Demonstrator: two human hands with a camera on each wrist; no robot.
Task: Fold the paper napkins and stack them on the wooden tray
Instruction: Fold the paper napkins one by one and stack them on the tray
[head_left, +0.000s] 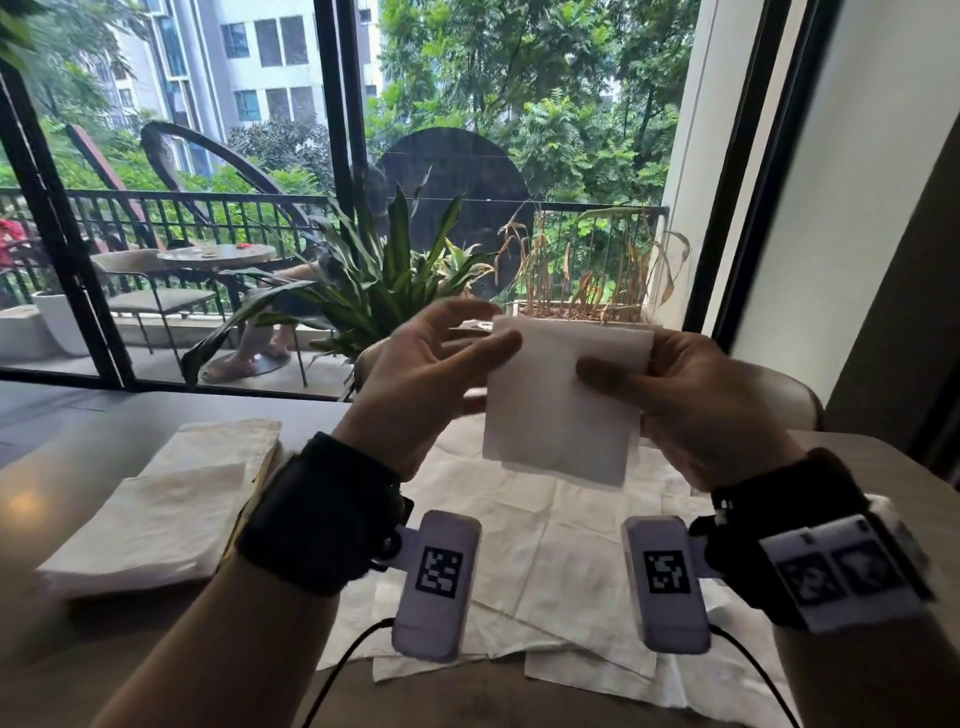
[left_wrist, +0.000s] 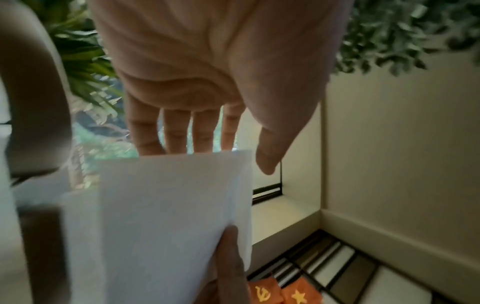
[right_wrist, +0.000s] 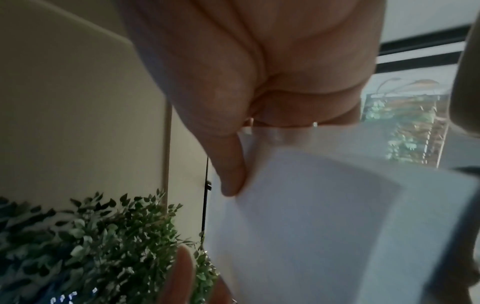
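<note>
I hold a folded white napkin (head_left: 561, 410) up in the air above the table, between both hands. My right hand (head_left: 613, 376) pinches its right side, thumb on the front and fingers behind; the right wrist view shows that thumb (right_wrist: 233, 176) pressed on the napkin (head_left: 649, 545). My left hand (head_left: 493, 325) sits at the top left corner with fingers straight. In the left wrist view its fingers (left_wrist: 182, 133) reach behind the napkin (left_wrist: 168, 216) and the thumb stands clear. A stack of folded napkins (head_left: 156, 525) lies on the wooden tray (head_left: 258, 480) at the left.
Several unfolded napkins (head_left: 545, 545) are spread on the table (head_left: 78, 467) below my wrists. A rounded chair back (head_left: 789, 400) stands across the table. Behind it are a large window and potted plants (head_left: 379, 291).
</note>
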